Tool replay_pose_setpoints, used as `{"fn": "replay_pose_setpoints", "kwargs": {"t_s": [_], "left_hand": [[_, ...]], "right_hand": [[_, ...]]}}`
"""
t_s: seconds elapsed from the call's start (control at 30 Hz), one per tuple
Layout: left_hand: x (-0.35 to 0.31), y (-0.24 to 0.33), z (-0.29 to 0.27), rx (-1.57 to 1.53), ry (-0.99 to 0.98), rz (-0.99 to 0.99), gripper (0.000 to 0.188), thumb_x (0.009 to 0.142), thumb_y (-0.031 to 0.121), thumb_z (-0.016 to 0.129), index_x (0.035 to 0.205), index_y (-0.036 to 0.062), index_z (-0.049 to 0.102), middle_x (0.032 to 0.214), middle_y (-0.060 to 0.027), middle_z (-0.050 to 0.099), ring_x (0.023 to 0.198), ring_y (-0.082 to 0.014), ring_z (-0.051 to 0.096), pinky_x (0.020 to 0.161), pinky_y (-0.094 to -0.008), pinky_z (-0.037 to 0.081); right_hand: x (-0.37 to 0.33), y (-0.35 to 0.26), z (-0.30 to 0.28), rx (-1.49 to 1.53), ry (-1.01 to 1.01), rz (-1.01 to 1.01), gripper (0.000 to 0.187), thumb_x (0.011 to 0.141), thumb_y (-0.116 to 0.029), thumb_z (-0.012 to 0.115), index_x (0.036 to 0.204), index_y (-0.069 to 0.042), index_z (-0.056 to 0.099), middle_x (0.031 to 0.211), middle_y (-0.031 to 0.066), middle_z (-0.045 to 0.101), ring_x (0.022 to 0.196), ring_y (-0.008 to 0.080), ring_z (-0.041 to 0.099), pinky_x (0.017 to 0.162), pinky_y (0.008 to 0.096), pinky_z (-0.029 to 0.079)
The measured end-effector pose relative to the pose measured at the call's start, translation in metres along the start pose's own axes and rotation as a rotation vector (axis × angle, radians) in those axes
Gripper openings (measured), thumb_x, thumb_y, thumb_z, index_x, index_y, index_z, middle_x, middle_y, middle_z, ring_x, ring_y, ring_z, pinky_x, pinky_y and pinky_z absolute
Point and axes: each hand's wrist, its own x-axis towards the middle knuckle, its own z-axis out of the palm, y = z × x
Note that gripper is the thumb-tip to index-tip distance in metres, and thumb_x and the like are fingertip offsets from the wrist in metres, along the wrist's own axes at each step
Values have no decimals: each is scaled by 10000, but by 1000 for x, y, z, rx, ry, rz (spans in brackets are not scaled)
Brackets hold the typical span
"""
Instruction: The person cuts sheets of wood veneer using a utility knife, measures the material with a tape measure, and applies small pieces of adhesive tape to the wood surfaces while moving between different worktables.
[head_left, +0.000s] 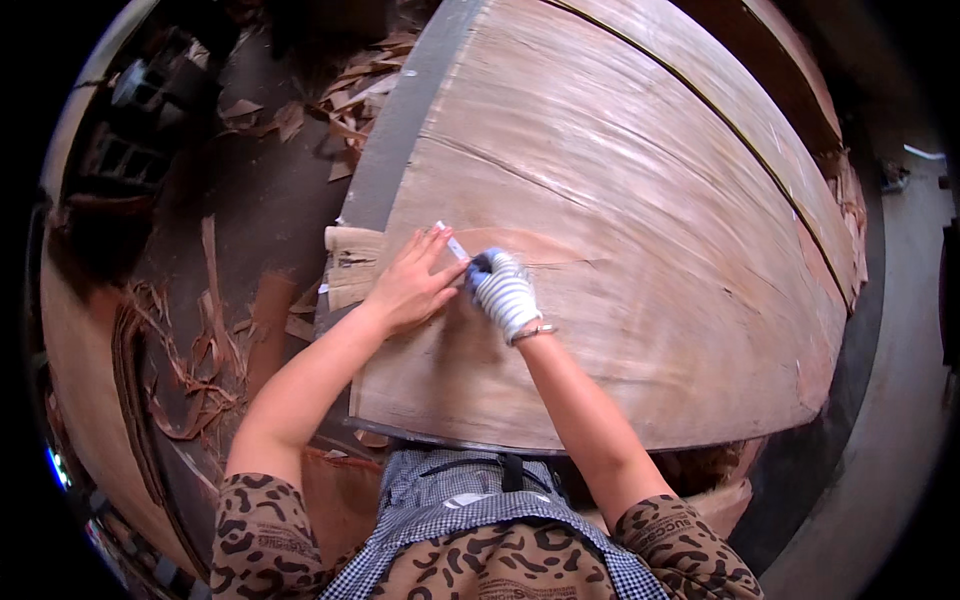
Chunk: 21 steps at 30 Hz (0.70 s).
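A broad sheet of pale wood veneer [620, 250] spreads before me, with wrinkles and a long crack in its surface. My left hand [405, 285] is bare and lies flat near the sheet's left edge, fingers stretched out. Between its fingertips and my other hand runs a narrow white strip [453, 243], slanting across the veneer; whether it is tape or a tool does not show. My right hand [503, 291], in a white and blue striped knit glove, is closed at the strip's lower end. Its fingers are slightly blurred and partly hidden.
A grey strip [385, 165] borders the sheet's far left. Torn veneer scraps [350, 100] and curled shreds [205, 375] litter the floor at left. A dark gap [700, 95] crosses the stack's right side. Another veneer stack [95, 330] stands at the far left.
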Motion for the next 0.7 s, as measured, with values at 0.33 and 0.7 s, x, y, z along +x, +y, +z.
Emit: {"fn": "replay_pose_setpoints", "kwargs": {"t_s": [0.33,0.7], "left_hand": [[64,16,-1,-40,33,-238,496,796,238,569,1262,114,454,1331,-144,375,1250,-326,327,1057,-466,213],[116,50,60,-299,-284,-96,438,902,267,419,1285,55,429,1392,-96,339,1327,-233,231,1077,-435,165]], "right_hand": [[-7,38,-121,456,128,425,117,855,-157,542,901,-56,578,701,37,623,515,81,558,395,213,368],[-77,89,-139,-422,-215,479,472,698,-432,635,982,-55,636,1049,184,596,969,333,572,853,411,447]]}}
